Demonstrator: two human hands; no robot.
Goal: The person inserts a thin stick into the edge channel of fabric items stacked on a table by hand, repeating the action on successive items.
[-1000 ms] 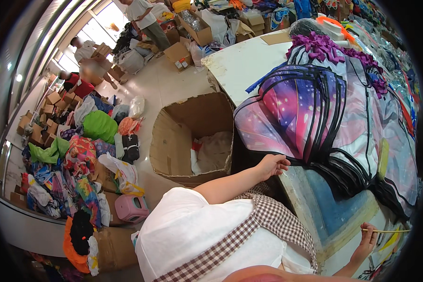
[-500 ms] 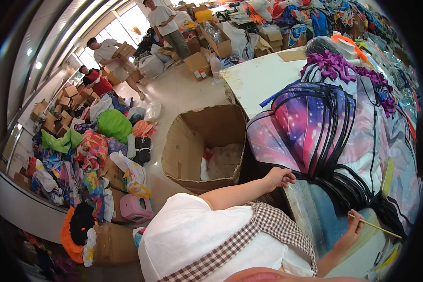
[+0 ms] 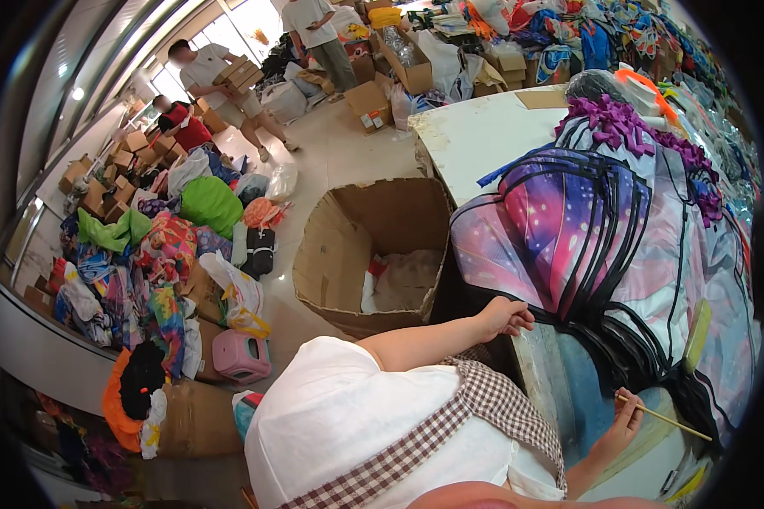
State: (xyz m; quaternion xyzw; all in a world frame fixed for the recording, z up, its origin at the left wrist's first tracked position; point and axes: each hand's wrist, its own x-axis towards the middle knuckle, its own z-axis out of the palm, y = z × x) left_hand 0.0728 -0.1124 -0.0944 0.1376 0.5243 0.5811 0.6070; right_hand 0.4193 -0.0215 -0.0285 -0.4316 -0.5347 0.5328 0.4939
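Purple, pink and blue printed fabric pieces point(image 3: 547, 225) with black edging lie stacked on the table at the right. Their black edges bunch together near the front of the table. My left hand point(image 3: 505, 317) is closed at the near left edge of the stack, its fingertips pinching the black edging point(image 3: 547, 319). In my right hand point(image 3: 621, 424) is a thin wooden stick point(image 3: 666, 419), gripped near one end and slanting down to the right. The stick's far end lies by the black bunched edges point(image 3: 696, 403).
An open cardboard box point(image 3: 314, 263) stands on the floor left of the table point(image 3: 475, 123). Purple ruffled fabric point(image 3: 603, 123) lies at the back of the stack. Piled clothes point(image 3: 165, 254) and a pink plastic stool point(image 3: 239, 355) are farther left. A person carries cardboard boxes point(image 3: 239, 75) behind.
My right hand has shifted slightly left with the stick. My left hand stays at the fabric edge. The person with the boxes has moved to the right, and the whole view has shifted a little.
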